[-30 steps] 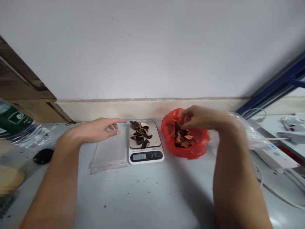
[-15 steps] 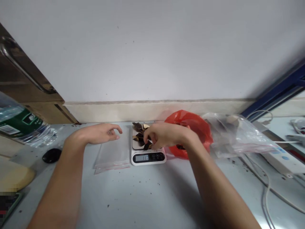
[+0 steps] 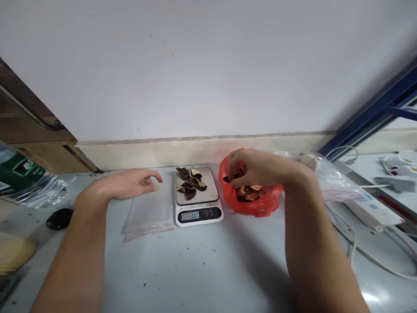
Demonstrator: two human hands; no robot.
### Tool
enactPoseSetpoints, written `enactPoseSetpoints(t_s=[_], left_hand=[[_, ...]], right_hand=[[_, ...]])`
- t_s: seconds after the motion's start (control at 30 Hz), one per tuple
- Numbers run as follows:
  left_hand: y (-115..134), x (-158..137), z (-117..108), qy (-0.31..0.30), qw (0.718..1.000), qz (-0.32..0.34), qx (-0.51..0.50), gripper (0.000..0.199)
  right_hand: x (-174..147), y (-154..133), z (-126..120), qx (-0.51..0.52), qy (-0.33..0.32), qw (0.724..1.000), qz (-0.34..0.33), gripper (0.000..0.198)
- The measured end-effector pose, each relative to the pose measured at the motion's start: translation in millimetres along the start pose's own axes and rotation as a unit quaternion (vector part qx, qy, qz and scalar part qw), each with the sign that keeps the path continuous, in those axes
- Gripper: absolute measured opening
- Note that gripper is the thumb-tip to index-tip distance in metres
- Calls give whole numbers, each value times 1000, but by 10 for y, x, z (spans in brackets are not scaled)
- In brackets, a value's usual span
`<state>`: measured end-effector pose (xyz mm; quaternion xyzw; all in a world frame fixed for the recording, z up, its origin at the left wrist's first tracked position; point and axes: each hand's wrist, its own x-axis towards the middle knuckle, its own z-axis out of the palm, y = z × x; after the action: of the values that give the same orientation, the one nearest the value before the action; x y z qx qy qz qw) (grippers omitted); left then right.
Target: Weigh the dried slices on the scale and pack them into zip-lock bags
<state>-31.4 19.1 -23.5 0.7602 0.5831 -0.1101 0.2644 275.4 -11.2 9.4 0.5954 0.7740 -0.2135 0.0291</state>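
Observation:
A white digital kitchen scale (image 3: 199, 217) stands in the middle, its display reading about 11.7. Several curled, dark brown and tan pieces of dried peel (image 3: 192, 182) lie on the left of its plate. My right hand (image 3: 243, 167) is over the mouth of a red plastic bag (image 3: 257, 211), fingers pinched around a dark piece of dried peel (image 3: 227, 178), of which only a bit shows. More peel pieces (image 3: 250, 193) lie inside that bag. My left hand (image 3: 137, 182) hovers above a stack of clear zip bags (image 3: 150, 217), fingers loosely curved apart with nothing in them.
A large water bottle (image 3: 26, 178) and a black mouse-like object (image 3: 59, 219) are at the left. To the right lie a clear plastic bag (image 3: 339, 178), a white power strip (image 3: 374, 215) and loose cables (image 3: 353, 248). The wall (image 3: 202, 87) rises behind.
My right hand has moved right from the scale plate to the red bag, taking a dark peel piece along. My left hand has stayed over the zip bags. The view has shifted slightly.

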Motion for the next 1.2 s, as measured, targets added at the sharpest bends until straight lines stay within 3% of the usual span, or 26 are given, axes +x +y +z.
enactPoseSetpoints(t_s=[0.07, 0.13, 0.27, 0.43, 0.6, 0.8, 0.9, 1.0, 1.1, 1.2], left_hand=[[10, 24, 19, -16, 1000, -13, 12, 63], [18, 68, 51, -15, 999, -26, 27, 69], [3, 203, 137, 26, 998, -35, 51, 80], [-27, 311, 203, 48, 995, -27, 78, 59], [-75, 352, 230, 80, 996, 5, 42, 76], [-104, 386, 241, 99, 994, 14, 34, 49], [-91, 381, 239, 109, 993, 13, 36, 38], [-83, 376, 249, 110, 993, 15, 29, 47], [-88, 386, 265, 106, 994, 17, 19, 64], [-99, 400, 273, 99, 995, 18, 12, 65]], right_hand=[[-100, 123, -68, -33, -1, 996, 85, 16], [-177, 211, -109, -54, 3, 991, 126, 19], [-253, 253, -126, -31, 38, 992, 119, 31], [-236, 153, -96, 5, 35, 997, 64, 39], [-179, 58, -59, 11, 22, 997, 75, 47], [-92, 42, 10, 11, 16, 998, 52, 42], [-47, 43, 45, 24, 6, 996, 91, 29], [47, 40, 95, 19, 8, 989, 149, 4], [183, 48, 172, 25, 49, 986, 160, 18], [289, 73, 238, 35, 77, 985, 151, 22]])
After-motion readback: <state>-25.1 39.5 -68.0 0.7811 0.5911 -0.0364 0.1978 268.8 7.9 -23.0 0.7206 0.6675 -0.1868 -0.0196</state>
